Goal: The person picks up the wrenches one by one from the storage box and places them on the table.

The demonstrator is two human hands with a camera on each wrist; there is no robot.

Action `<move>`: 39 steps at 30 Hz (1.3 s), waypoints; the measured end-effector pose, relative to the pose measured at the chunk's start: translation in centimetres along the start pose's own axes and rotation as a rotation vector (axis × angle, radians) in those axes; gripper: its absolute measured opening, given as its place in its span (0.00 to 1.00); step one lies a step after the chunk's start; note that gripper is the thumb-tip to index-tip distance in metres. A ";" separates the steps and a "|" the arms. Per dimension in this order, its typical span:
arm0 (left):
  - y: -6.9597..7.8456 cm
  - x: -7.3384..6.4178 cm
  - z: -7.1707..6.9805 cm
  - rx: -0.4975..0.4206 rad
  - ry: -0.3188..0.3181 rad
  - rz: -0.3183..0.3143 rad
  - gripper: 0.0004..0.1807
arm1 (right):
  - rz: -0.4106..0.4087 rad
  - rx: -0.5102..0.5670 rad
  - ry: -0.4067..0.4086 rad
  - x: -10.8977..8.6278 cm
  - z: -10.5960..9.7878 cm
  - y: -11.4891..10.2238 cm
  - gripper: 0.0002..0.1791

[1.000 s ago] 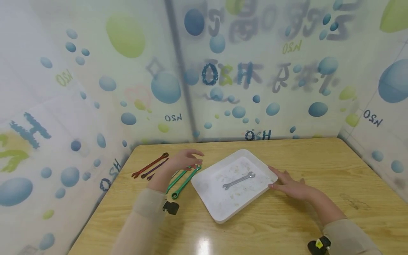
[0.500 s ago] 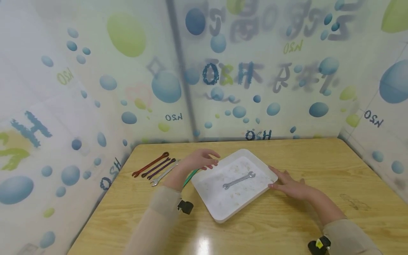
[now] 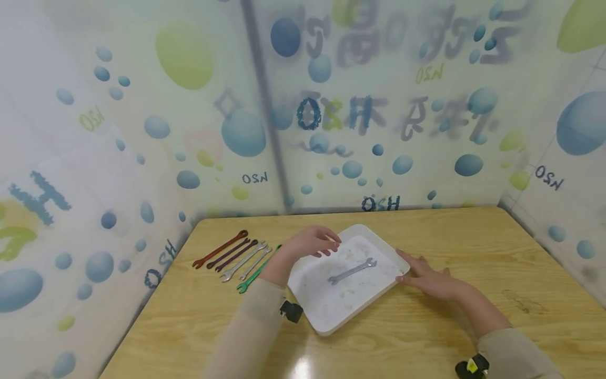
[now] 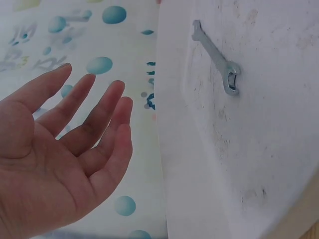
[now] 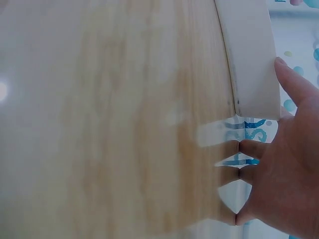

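Observation:
A white tray sits at an angle on the wooden table, with a silver open-ended wrench lying in it. My left hand hovers over the tray's far left side, holding nothing. In the left wrist view that hand has its palm showing and fingers loosely bent, apart from the wrench. At the tray's right corner, my right hand touches it with thumb and fingers spread. The right wrist view shows the thumb along the tray wall and other fingertips resting on the tabletop.
Left of the tray, several wrenches lie in a slanted row: a red wrench, purple ones, silver ones and a green wrench partly behind my left arm. A printed wall sheet rises behind the table's back edge.
My left hand has moved right, from above the green wrenches to above the tray, uncovering the silver wrenches in the row. The right hand stays at the tray's corner.

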State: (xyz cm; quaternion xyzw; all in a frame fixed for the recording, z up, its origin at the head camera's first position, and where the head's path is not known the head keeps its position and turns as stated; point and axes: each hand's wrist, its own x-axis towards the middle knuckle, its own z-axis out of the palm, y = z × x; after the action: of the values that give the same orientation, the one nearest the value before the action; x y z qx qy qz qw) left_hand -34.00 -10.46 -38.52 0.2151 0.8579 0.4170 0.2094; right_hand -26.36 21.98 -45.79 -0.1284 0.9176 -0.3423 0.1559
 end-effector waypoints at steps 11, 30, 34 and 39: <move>0.9 1.6 1.3 -0.054 0.073 0.005 0.16 | 0.011 -0.006 -0.010 0.0 0.2 -0.2 0.44; -0.3 4.0 3.8 -0.014 0.046 -0.104 0.13 | 0.028 -0.002 -0.012 -0.1 0.1 -0.4 0.44; -0.8 4.1 4.4 0.002 0.029 -0.141 0.11 | 0.027 0.008 -0.021 -0.1 0.1 -0.3 0.44; -1.6 4.2 5.0 -0.027 0.038 -0.179 0.10 | 0.030 0.009 -0.020 -0.1 0.1 -0.3 0.44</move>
State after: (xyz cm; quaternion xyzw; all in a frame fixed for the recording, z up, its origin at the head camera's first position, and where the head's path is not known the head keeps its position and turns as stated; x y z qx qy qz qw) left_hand -35.09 -5.97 -43.42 0.1269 0.8718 0.4124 0.2321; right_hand -26.21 21.75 -45.69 -0.1176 0.9163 -0.3425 0.1708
